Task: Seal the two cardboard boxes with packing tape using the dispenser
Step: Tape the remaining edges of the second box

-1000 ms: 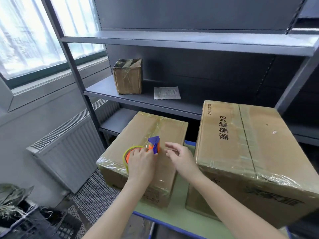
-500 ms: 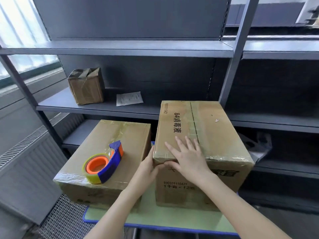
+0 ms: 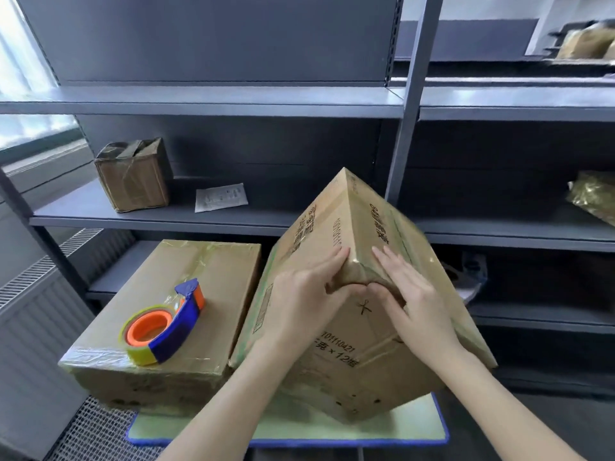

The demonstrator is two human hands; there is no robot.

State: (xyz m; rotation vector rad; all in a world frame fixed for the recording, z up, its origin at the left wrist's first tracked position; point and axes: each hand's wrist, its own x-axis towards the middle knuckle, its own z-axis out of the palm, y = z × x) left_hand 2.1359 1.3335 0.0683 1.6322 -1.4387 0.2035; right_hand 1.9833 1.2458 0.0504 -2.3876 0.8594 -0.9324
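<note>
Cardboard of the larger box (image 3: 362, 357) is tilted up on a lower corner on the green-topped table (image 3: 299, 430), one upper corner pointing at the camera. The left hand (image 3: 299, 301) lies flat on its left face and the right hand (image 3: 412, 294) on its right face, fingers straight and close together, thumbs meeting below that corner. Just beside it on the left the smaller box (image 3: 206, 271) lies flat, and the tape dispenser (image 3: 166, 324) rests on its taped top. Behind, a grey shelf (image 3: 83, 211) holds a small taped carton (image 3: 133, 174) and a paper slip (image 3: 221, 197).
</note>
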